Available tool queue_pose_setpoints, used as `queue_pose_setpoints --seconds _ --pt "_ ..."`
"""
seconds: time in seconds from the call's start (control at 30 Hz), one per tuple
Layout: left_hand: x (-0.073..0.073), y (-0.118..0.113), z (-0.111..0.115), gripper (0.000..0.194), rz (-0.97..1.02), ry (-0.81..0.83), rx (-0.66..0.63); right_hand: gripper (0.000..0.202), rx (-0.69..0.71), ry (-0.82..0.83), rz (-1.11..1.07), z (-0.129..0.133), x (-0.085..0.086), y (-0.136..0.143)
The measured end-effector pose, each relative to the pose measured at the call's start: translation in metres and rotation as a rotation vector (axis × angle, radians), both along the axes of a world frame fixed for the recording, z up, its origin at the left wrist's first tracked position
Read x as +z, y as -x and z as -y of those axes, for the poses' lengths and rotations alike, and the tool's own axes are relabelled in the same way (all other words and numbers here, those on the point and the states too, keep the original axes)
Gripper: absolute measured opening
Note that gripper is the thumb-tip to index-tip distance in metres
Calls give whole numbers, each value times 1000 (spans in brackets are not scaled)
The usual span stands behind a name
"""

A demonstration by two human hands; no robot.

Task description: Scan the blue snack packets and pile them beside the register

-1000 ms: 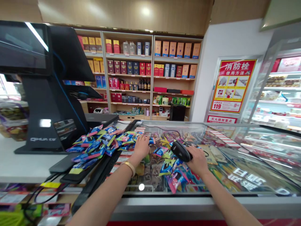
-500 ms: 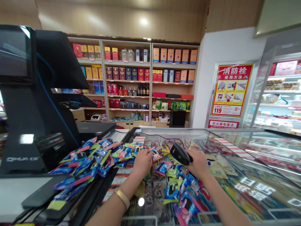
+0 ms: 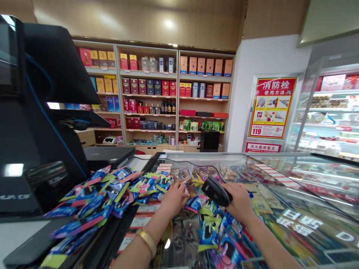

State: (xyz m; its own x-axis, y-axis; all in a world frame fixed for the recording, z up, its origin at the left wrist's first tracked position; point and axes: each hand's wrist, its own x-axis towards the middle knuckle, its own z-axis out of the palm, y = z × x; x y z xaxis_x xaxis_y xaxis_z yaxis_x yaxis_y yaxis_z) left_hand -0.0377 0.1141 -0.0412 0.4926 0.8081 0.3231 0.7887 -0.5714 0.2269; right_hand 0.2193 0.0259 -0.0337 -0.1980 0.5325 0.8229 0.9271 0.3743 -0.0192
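Note:
My right hand (image 3: 240, 201) is wrapped round the grip of a black barcode scanner (image 3: 215, 191), whose head points left toward my other hand. With a gold bangle on its wrist, my left hand (image 3: 175, 197) is closed over the glass counter. A pinkish-white bit of a snack packet shows at its fingertips; the rest is hidden. Left of that hand lies a heap of blue, pink and green snack packets (image 3: 98, 201). A second, smaller group of the same packets (image 3: 209, 233) rests on the glass below the scanner.
A black checkout terminal (image 3: 42, 157) stands at the left. The glass-topped display counter (image 3: 182, 239) spreads beneath my hands, with goods visible inside. The scanner's cable (image 3: 196, 163) runs across its far side. Shelves of boxed goods (image 3: 148, 87) line the back wall.
My left hand has come slightly down and right and turned, covering most of the packet that showed before. The scanner has lowered a little in my right hand. The whole view has shifted slightly.

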Motion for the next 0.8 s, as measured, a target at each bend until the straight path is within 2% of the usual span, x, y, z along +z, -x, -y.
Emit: queue_pose_setpoints --seconds 0.07,0.13,0.2,0.3,0.4,0.47,0.53,0.63,0.8 --pt "0 0 -1 35 30 35 33 26 13 8 -4 1 -1 1" --pt "-1 2 -2 39 145 47 20 25 25 16 -10 2 -2 3" --pt "-2 5 -6 37 368 40 13 24 34 13 -8 2 -2 4" --pt "-4 9 -13 25 797 47 84 26 44 -7 -7 3 -2 6" --pt "-3 9 -16 27 1131 166 148 29 57 -10 -29 4 0 8" --pt "-1 6 -14 32 1261 258 139 28 66 -10 -35 5 1 9" --pt "1 3 -11 35 1320 294 86 27 75 -4 -37 6 2 10" --pt "4 -2 -7 30 1299 252 -6 23 104 39 -40 6 2 13" --pt "1 -8 -4 27 1202 173 -13 25 178 103 -27 7 2 19"
